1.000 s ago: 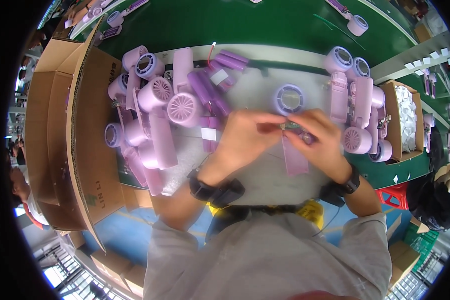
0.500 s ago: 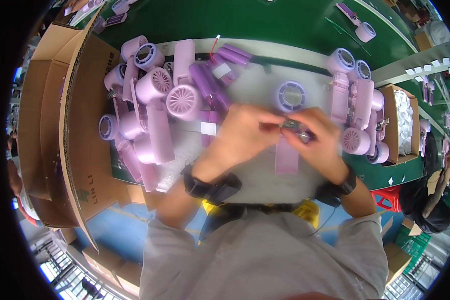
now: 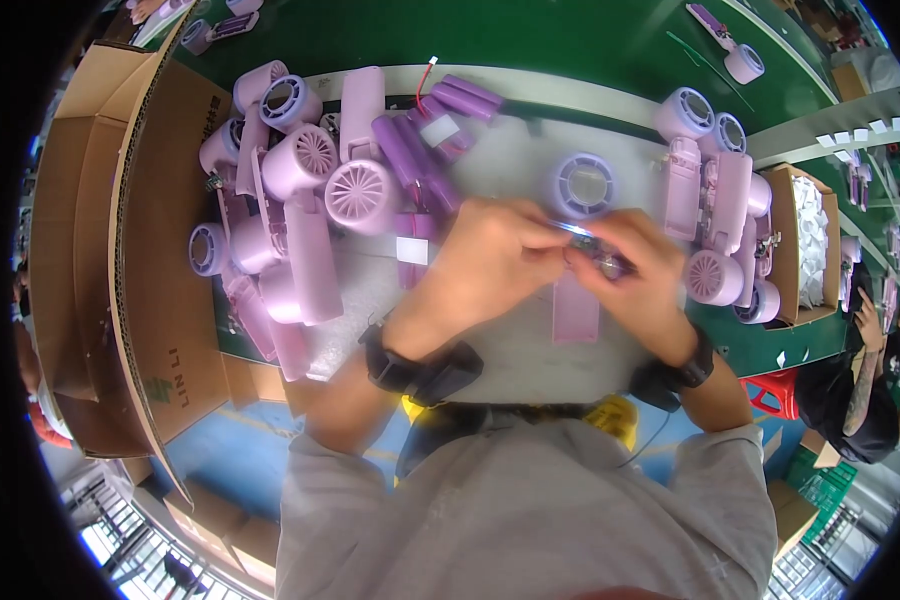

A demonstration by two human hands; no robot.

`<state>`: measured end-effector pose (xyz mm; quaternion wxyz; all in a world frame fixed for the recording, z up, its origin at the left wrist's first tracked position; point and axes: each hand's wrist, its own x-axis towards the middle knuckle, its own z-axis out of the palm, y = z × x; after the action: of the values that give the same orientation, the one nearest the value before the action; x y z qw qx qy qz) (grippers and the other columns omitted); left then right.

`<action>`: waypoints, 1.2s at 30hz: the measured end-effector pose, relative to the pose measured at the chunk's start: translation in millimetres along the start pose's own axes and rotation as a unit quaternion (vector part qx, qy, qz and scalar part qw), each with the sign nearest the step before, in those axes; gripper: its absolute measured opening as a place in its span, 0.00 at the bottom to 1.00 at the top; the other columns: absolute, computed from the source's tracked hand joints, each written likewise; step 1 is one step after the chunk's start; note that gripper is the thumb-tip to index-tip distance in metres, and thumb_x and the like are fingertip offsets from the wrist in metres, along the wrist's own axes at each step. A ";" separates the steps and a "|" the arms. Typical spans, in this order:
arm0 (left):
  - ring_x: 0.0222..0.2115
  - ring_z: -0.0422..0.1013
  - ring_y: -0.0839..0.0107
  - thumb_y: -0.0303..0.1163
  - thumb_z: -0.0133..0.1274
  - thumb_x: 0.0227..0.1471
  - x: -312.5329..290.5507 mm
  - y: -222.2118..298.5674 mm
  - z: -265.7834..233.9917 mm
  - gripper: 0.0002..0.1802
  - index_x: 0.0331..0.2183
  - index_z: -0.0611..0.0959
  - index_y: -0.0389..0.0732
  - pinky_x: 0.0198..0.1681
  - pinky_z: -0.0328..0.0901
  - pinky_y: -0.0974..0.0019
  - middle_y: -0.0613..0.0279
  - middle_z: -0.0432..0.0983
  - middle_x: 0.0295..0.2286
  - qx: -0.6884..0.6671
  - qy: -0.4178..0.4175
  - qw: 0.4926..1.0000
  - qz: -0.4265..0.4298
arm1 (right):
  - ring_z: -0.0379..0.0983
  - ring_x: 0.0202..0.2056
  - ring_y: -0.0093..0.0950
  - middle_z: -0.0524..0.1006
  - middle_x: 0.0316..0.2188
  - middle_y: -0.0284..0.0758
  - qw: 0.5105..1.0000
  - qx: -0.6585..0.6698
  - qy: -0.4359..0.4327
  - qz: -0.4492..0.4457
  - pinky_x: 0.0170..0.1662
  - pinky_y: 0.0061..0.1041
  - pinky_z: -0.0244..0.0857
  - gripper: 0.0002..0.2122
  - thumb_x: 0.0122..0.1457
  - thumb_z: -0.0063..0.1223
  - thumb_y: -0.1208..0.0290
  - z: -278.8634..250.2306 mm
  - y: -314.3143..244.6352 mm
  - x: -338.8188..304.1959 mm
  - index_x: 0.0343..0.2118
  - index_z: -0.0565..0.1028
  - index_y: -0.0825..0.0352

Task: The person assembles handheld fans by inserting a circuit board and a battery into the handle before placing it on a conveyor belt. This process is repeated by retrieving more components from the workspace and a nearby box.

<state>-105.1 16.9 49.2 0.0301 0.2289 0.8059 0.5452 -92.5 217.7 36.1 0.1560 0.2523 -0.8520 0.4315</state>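
Observation:
Both of my hands meet over a pale work mat [image 3: 515, 350], holding a small circuit board [image 3: 592, 246] between their fingertips. My left hand [image 3: 500, 250] pinches its left end, and my right hand [image 3: 638, 265] grips the right end, where a small roundish part shows. Part of the board catches bright light. Under the hands lies an open pink fan handle shell [image 3: 576, 310], joined toward the far side by a lilac fan head ring [image 3: 583, 185]; my fingers hide the place between. Purple battery cells [image 3: 400, 150] lie beyond my left hand.
Pink fan bodies [image 3: 362, 195] are heaped on the left beside a tall cardboard box [image 3: 175, 250]. More fan bodies [image 3: 715, 205] stand on the right, next to a carton of small white pieces [image 3: 808, 240]. A red stool [image 3: 773, 392] and a person in black [image 3: 840, 410] are at far right.
The circuit board has turned between my fingers, so that a bright, shiny edge now shows. Both hands keep nearly the same place; the whole view has shifted slightly.

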 end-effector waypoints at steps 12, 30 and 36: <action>0.33 0.76 0.76 0.17 0.54 0.47 2.5 -1.0 1.3 0.18 0.43 0.79 0.33 0.35 0.71 0.71 0.59 0.79 0.38 -0.142 -0.078 0.976 -0.143 | 0.74 0.24 0.25 0.77 0.29 0.35 0.991 0.057 0.000 0.122 0.25 0.22 0.66 0.11 0.47 0.65 0.79 -5.8 -5.7 -1.3 0.35 0.79 0.66; 0.34 0.75 0.78 0.14 0.51 0.47 2.0 -0.1 2.9 0.18 0.44 0.77 0.33 0.38 0.70 0.72 0.60 0.77 0.40 -0.207 -0.098 0.963 -0.140 | 0.71 0.22 0.25 0.76 0.27 0.35 0.997 -0.044 -0.029 0.063 0.23 0.22 0.62 0.11 0.45 0.65 0.81 -16.6 -13.8 -9.0 0.35 0.79 0.68; 0.34 0.75 0.78 0.14 0.51 0.48 2.2 1.9 2.1 0.17 0.43 0.77 0.33 0.38 0.71 0.72 0.61 0.77 0.40 -0.213 -0.095 0.962 -0.141 | 0.71 0.22 0.26 0.76 0.27 0.36 0.996 -0.072 -0.022 0.041 0.23 0.22 0.63 0.12 0.45 0.65 0.80 -15.5 -15.4 -8.2 0.35 0.79 0.67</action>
<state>-105.8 20.1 50.4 0.2310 0.1522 0.6885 0.6704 -76.3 225.0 51.2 0.1373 0.2142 -0.8935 0.3700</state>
